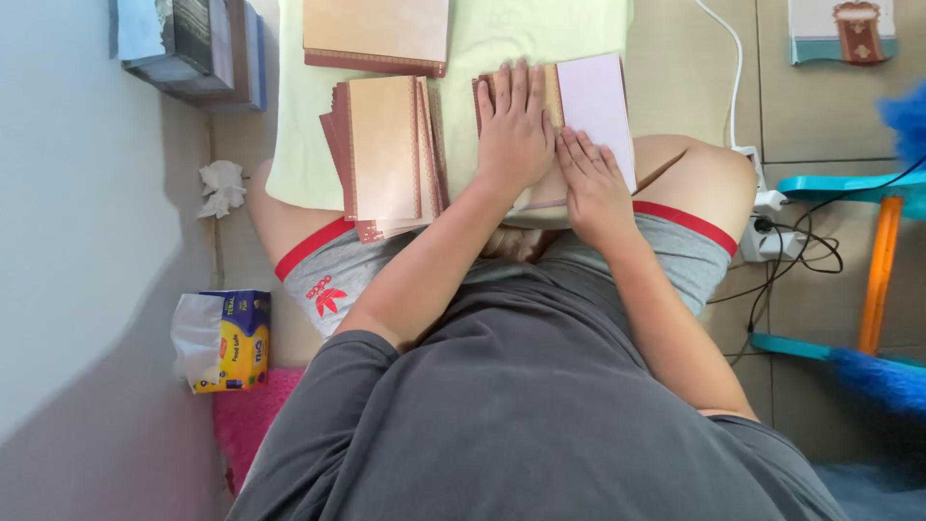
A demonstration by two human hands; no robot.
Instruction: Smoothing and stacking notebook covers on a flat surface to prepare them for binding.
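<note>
— What are the hands doing?
— The left hand lies flat, fingers spread, pressing the folded card on the lap. The right hand rests beside it, fingertips on the card's pale flap, nothing pinched.
— How many piles?
— Two others: one fanned stack just left on the green cloth, one stack above. One crumpled tissue lies on the floor.
</note>
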